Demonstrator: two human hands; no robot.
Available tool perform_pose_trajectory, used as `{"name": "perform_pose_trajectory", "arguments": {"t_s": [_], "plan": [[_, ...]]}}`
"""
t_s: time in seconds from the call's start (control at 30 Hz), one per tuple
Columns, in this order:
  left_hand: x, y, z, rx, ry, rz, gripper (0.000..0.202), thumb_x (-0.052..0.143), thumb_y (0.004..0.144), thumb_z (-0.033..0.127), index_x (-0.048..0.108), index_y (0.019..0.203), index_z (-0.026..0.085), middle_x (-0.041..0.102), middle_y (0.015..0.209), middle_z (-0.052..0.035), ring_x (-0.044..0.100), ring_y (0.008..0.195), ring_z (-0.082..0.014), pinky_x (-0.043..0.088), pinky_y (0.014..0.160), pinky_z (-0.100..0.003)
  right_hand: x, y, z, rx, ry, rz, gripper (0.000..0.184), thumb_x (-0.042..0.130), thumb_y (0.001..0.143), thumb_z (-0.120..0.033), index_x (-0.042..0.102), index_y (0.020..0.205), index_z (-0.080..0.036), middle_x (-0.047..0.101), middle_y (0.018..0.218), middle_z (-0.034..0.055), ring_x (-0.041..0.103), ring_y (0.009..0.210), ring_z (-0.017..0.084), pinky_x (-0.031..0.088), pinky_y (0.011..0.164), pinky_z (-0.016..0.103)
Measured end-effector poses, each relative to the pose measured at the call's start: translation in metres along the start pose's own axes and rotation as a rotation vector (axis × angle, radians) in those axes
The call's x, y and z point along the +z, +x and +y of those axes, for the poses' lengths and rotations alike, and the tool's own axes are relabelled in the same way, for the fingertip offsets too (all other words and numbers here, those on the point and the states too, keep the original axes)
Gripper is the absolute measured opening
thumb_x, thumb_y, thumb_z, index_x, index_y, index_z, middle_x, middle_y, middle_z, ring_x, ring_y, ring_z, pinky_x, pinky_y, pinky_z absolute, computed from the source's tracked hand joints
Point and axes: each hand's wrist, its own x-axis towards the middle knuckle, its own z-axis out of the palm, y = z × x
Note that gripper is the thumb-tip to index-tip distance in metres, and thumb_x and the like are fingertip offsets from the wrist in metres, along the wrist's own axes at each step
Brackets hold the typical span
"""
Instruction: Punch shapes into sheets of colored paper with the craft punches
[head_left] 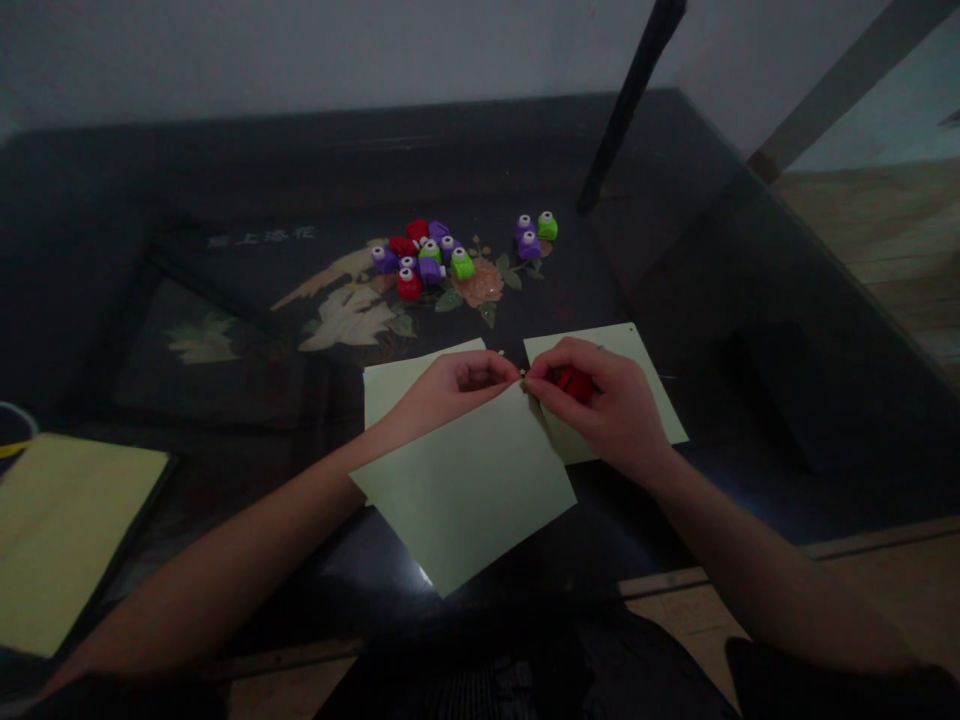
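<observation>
A pale green sheet of paper is tilted above the table, its top corner pinched by the fingertips of my left hand. My right hand is closed around a small red plastic piece, mostly hidden in its palm. Its thumb and forefinger meet at that same paper corner, touching or nearly touching my left fingertips. What lies exactly between the fingertips is too small to make out. Beneath my hands are another pale sheet on the left and a right-hand sheet with a small dark dot in its corner.
On the dark glass-topped table, a cluster of small red, purple and green plastic pieces sits beyond my hands. A smaller group lies to its right. A yellowish pad is at the left edge; a black pole rises at the back.
</observation>
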Motion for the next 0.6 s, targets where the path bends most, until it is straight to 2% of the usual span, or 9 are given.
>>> {"name": "perform_pose_trajectory", "arguments": {"t_s": [0.2,0.4,0.6], "plan": [[-0.0004,0.0007,-0.0037,-0.029,-0.062,-0.032,0.027,0.081,0.064,0.029,0.063,0.077,0.015,0.064,0.068,0.0041,0.058,0.060,-0.0082,0.042,0.058,-0.019,-0.0017,0.0008,-0.0023,0.090,0.087,-0.026,0.006,0.065,0.081,-0.019,0.063,0.076,-0.017,0.065,0.072,-0.0003,0.058,0.066,0.012,0.042,0.063,0.025],[-0.0031,0.0004,-0.0013,0.066,-0.008,0.006,0.025,0.078,0.069,0.033,0.062,0.077,0.015,0.061,0.068,0.0043,0.057,0.060,-0.0079,0.042,0.057,-0.018,-0.0029,0.0019,-0.0036,0.146,0.135,-0.046,0.007,0.065,0.080,-0.020,0.063,0.074,-0.017,0.065,0.070,-0.0008,0.057,0.064,0.012,0.042,0.062,0.024],[-0.0039,0.0013,-0.0043,0.072,0.052,0.024,0.020,0.075,0.070,0.030,0.064,0.077,0.015,0.065,0.069,0.0028,0.060,0.061,-0.0096,0.045,0.058,-0.020,-0.0061,0.0033,-0.0040,0.190,0.119,-0.022,0.007,0.065,0.081,-0.022,0.065,0.075,-0.017,0.064,0.070,-0.0009,0.056,0.062,0.011,0.040,0.060,0.024]]}}
